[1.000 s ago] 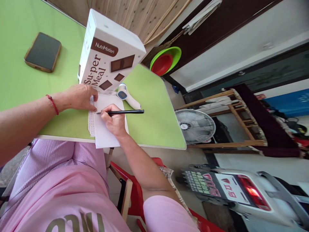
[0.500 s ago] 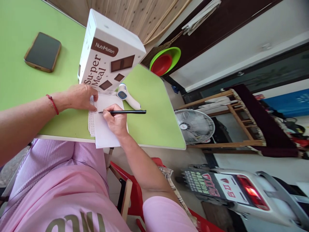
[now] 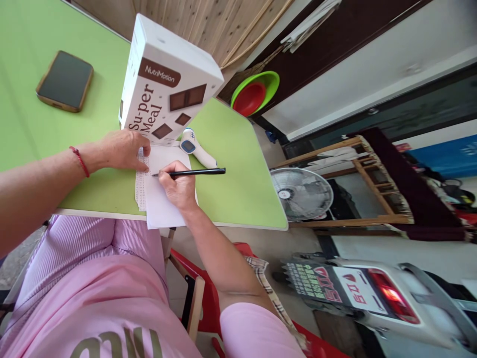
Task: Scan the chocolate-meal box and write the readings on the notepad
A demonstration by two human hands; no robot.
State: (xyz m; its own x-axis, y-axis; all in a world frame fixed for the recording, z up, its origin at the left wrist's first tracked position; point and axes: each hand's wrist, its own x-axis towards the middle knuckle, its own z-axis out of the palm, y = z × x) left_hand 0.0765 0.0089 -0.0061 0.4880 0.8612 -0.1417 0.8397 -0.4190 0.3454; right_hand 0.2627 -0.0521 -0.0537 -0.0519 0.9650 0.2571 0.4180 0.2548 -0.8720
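Observation:
A black pen (image 3: pixel 203 172) is pinched in my right hand (image 3: pixel 179 185), its tip on white paper (image 3: pixel 160 211) near the table's front edge. My left hand (image 3: pixel 126 150) rests at the paper's upper left, thumb and fingers apart, pressing on sheets covered with small printed or written marks (image 3: pixel 140 191). Part of those sheets is hidden under the hand and the white paper. Just beyond the hands stands a white NutriMotion box (image 3: pixel 167 74). A white and blue infrared thermometer (image 3: pixel 198 149) lies to the right of the paper.
A phone in a brown case (image 3: pixel 65 80) lies at the left on the green table (image 3: pixel 238 169). Off the table's right edge are a fan (image 3: pixel 301 194), a wooden rack (image 3: pixel 372 179) and a scooter (image 3: pixel 372 293). Green and red basins (image 3: pixel 253 94) sit farther back.
The view has shifted very slightly. Both hands keep nearly the same places, with the pen tip still on the paper.

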